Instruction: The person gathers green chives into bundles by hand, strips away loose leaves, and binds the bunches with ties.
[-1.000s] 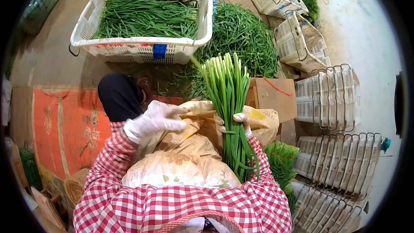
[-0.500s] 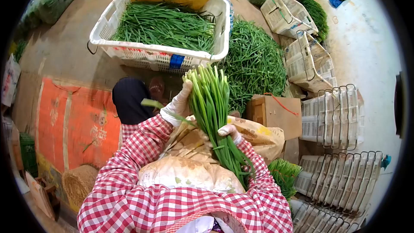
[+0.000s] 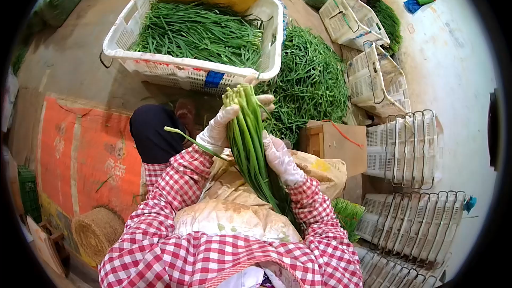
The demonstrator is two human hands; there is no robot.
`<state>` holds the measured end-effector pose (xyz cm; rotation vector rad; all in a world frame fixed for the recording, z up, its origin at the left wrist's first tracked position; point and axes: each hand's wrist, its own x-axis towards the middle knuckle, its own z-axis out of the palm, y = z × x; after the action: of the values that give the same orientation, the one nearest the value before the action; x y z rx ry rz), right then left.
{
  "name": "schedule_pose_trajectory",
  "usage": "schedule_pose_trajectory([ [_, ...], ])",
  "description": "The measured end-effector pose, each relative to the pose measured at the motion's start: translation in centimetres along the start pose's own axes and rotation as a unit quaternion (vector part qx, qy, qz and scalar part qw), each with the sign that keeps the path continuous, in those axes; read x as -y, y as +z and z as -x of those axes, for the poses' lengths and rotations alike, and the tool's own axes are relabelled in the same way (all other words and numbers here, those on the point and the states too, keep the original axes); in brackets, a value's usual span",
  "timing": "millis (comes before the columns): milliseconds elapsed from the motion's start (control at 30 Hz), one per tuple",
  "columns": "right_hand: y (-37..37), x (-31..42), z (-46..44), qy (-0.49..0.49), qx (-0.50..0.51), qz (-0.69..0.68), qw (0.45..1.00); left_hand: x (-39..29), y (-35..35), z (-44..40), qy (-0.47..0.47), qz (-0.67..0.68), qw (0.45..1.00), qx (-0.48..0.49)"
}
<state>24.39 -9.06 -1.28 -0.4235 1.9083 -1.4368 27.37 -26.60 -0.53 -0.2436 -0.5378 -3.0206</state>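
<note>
A bunch of garlic chives (image 3: pixel 248 144) is held upright and slightly tilted over my lap, pale cut ends up and leaves hanging down. My left hand (image 3: pixel 216 130), in a whitish glove, wraps the upper part, with its fingertips showing on the far side. Lower on the right side, my gloved right hand (image 3: pixel 282 161) is closed on the same bunch; most of its fingers are hidden behind the leaves. One loose stalk (image 3: pixel 194 143) sticks out leftward by my left wrist. Beneath lies a stained tan apron (image 3: pixel 234 216) over my lap.
Ahead stands a white crate (image 3: pixel 189 66) of loose chives, beside a large chive heap (image 3: pixel 312 72). At right are a cardboard box (image 3: pixel 338 144), white crates (image 3: pixel 402 149) and a small green bundle (image 3: pixel 346 216). An orange mat (image 3: pixel 90 154) and straw roll (image 3: pixel 97 232) lie left.
My right hand has moved up the bunch toward the cut ends. My left fingers now reach round its far side. The bunch looks narrower and has shifted slightly left.
</note>
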Motion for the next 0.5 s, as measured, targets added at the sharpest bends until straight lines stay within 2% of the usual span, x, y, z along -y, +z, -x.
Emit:
schedule_pose_trajectory([
  [67, -1.9, -1.3, -1.4, 0.005, 0.124, 0.057, 0.991, -0.3, -0.4, 0.0, -0.037, -0.067, 0.997, 0.002],
  [100, -3.0, 0.8, -1.8, 0.073, 0.223, 0.045, 0.971, -0.6, -0.4, -0.1, -0.046, -0.087, 0.995, -0.024],
  [167, -5.6, 7.4, -2.5, 0.235, 0.217, 0.235, 0.918, -0.5, -0.3, 0.1, -0.051, -0.114, 0.99, -0.069],
  [200, -5.9, 7.4, -2.5, 0.165, 0.078, 0.243, 0.953, -0.7, -0.4, -0.1, -0.053, -0.124, 0.988, -0.073],
  [233, -6.6, 8.2, -3.0, 0.042, 0.015, 0.189, 0.981, -0.6, -0.6, -0.2, -0.056, -0.119, 0.988, -0.08],
  [267, -6.7, 9.4, -3.0, -0.038, 0.01, 0.143, 0.989, -0.8, -0.6, -0.2, -0.069, -0.11, 0.987, -0.095],
  [333, -4.4, 12.9, -2.1, 0.051, 0.042, 0.378, 0.923, -1.2, -0.9, -0.5, -0.099, -0.045, 0.988, -0.107],
  [367, -2.5, 13.1, -2.3, 0.049, 0.085, 0.505, 0.857, -1.3, -1.5, -0.7, -0.115, -0.017, 0.988, -0.105],
  [400, -1.2, 11.9, -2.4, 0.007, 0.107, 0.545, 0.832, -1.7, -1.3, -0.8, -0.133, -0.032, 0.985, -0.108],
  [467, -0.6, 8.1, -2.6, -0.107, 0.101, 0.421, 0.895, -2.6, -1.3, -0.7, -0.116, -0.085, 0.985, -0.094],
  [500, -0.3, 7.9, -2.7, -0.11, 0.12, 0.353, 0.921, -3.0, -0.9, -0.4, -0.135, -0.072, 0.983, -0.099],
])
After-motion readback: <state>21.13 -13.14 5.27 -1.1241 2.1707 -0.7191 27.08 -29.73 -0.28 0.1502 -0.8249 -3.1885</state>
